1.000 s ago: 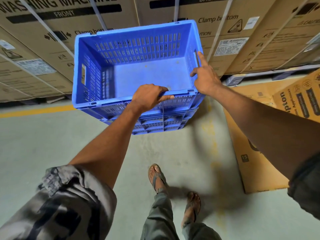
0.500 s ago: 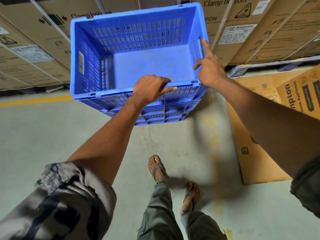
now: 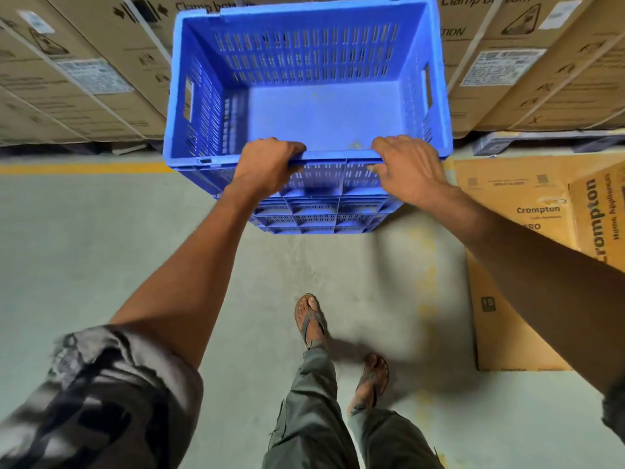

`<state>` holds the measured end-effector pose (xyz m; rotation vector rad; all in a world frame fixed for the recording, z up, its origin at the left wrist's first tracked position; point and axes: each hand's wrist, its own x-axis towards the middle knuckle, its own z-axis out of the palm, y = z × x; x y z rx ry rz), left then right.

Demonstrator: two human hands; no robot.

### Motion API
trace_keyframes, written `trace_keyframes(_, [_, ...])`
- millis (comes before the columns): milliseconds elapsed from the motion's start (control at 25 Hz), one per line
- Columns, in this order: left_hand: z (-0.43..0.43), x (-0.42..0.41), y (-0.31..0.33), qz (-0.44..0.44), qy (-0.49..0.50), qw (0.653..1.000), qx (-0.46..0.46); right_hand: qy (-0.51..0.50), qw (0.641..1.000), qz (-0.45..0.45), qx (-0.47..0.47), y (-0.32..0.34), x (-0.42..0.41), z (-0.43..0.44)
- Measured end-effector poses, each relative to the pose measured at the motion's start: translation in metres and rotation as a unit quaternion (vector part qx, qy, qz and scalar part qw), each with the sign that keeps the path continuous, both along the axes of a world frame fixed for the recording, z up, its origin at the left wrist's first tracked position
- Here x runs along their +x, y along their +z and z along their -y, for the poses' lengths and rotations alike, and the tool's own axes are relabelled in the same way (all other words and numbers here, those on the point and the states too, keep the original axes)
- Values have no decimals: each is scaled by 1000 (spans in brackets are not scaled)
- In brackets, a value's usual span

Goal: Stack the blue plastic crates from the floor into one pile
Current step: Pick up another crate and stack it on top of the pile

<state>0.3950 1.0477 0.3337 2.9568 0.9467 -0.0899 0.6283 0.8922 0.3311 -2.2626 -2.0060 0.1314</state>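
Note:
A blue plastic crate (image 3: pixel 314 110) with slotted walls tops a pile of blue crates (image 3: pixel 318 218) standing on the grey floor straight ahead. It is empty inside. My left hand (image 3: pixel 267 164) is curled over the crate's near rim, left of centre. On the same near rim, right of centre, rests my right hand (image 3: pixel 406 167), fingers bent over the edge. The lower crates show only as stacked blue bands under the top one.
Large cardboard appliance cartons (image 3: pixel 84 72) line the wall behind the pile. Flattened brown cardboard (image 3: pixel 514 252) lies on the floor at right. A yellow floor line (image 3: pixel 81 168) runs at left. My sandalled feet (image 3: pixel 311 319) stand just behind the pile.
My right hand has moved from the crate's right side wall to its near rim. The crate now sits square to me and nearer in view. My left hand keeps its hold.

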Motion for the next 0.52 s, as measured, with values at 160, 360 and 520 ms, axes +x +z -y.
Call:
trace_keyframes(160, [-8, 6, -1, 19, -19, 1000, -7, -21, 998, 54, 0, -3, 0, -2])
trace_keyframes(360, [0, 6, 3, -19, -9, 999, -30, -48, 996, 66, -38, 1, -12, -6])
trace_keyframes(520, [13, -10, 27, 120, 48, 967, -220, -69, 994, 67, -48, 7, -51, -19])
